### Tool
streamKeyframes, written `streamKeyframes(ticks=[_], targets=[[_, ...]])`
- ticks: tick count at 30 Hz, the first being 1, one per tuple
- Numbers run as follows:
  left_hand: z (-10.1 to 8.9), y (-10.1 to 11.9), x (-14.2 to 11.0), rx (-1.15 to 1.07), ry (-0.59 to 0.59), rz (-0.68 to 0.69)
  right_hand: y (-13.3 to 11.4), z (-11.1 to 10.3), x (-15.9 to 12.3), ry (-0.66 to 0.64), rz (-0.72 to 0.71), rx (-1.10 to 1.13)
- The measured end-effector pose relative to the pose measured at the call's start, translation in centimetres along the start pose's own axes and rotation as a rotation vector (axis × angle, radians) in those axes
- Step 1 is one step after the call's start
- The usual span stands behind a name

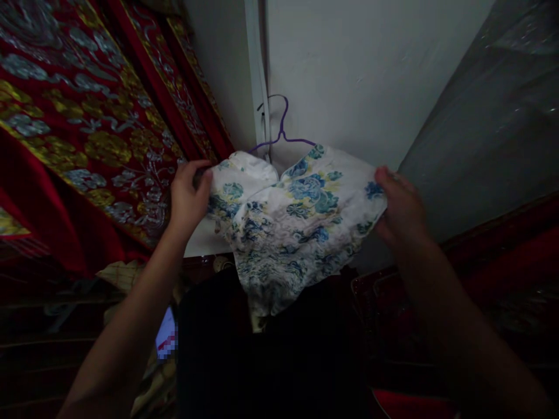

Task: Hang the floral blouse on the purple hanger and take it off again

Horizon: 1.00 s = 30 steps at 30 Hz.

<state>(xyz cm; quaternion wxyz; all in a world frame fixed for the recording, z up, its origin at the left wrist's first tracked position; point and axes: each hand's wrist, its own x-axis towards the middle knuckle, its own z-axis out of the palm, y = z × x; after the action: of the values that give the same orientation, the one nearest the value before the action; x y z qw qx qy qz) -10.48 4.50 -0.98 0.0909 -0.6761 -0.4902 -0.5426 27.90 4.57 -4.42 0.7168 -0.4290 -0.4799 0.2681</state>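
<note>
A white blouse [301,215] with blue, green and yellow flowers hangs in front of me on a purple hanger [282,125]. The hanger's hook points up, and most of its bar is covered by the cloth. At the garment's left shoulder edge, my left hand [190,189] pinches the fabric between thumb and fingers. My right hand [402,203] grips the sleeve edge on the other side, with the thumb on top. Between both hands the cloth is spread wide, while its lower part bunches in wrinkles and narrows downward.
Red fabric [100,128] with gold and silver embroidery hangs on the left. Behind the blouse is a pale wall [349,70] with a vertical strip. Clear plastic sheeting [502,128] covers something on the right. Dark red items lie low right, and the floor area is very dark.
</note>
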Motion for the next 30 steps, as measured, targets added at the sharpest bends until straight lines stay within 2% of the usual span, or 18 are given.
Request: streamKeyframes(ticks=[2,4,7,9,12,15,17,20,21,22,25,26,27,28,29,30], targets=[[-0.2,1.3,0.1,-0.073,0.092,0.048,-1.6,1.4,-1.6,0.106,0.084,0.234],[-0.5,3.0,-0.3,-0.222,0.082,0.049,-2.6,3.1,-4.0,0.192,0.133,0.419],[-0.7,5.7,-1.2,-0.511,-0.146,-0.045,-2.6,5.4,-7.2,0.236,0.138,0.492],[-0.8,7.0,-1.6,-0.652,-0.286,-0.119,-1.9,6.3,-7.7,0.24,0.146,0.511],[-1.3,7.7,-2.1,-0.772,-0.365,-0.22,-1.1,6.5,-6.7,0.293,0.125,0.569],[-2.3,7.4,-2.6,-0.861,-0.378,-0.334,-1.5,5.9,-6.4,0.36,0.122,0.61],[-3.0,7.2,-2.9,-0.926,-0.372,-0.4,-1.9,5.4,-7.9,0.402,0.107,0.608],[-3.7,7.5,-3.2,-1.036,-0.401,-0.491,-1.9,4.5,-12.4,0.4,-0.037,0.539],[-3.7,7.8,-3.3,-1.077,-0.421,-0.525,-1.8,4.2,-14.2,0.315,-0.113,0.475],[-3.7,8.1,-3.4,-1.121,-0.448,-0.565,-1.6,3.9,-15.9,0.164,-0.186,0.391],[-3.5,9.0,-4.2,-1.242,-0.592,-0.767,-1.1,3.3,-19.6,-0.58,-0.489,0.064],[-3.6,9.1,-4.7,-1.26,-0.648,-0.856,-1.0,3.2,-20.1,-0.816,-0.571,-0.021],[-3.7,9.1,-5.3,-1.259,-0.7,-0.936,-0.9,3.2,-20.2,-0.997,-0.634,-0.076],[-4.0,9.1,-5.9,-1.236,-0.749,-1.0,-0.8,3.1,-19.9,-1.107,-0.681,-0.107],[-4.4,8.9,-6.5,-1.193,-0.796,-1.038,-0.7,3.1,-19.2,-1.146,-0.715,-0.126],[-5.0,8.7,-7.0,-1.126,-0.845,-1.048,-0.5,3.0,-18.2,-1.117,-0.742,-0.136]])
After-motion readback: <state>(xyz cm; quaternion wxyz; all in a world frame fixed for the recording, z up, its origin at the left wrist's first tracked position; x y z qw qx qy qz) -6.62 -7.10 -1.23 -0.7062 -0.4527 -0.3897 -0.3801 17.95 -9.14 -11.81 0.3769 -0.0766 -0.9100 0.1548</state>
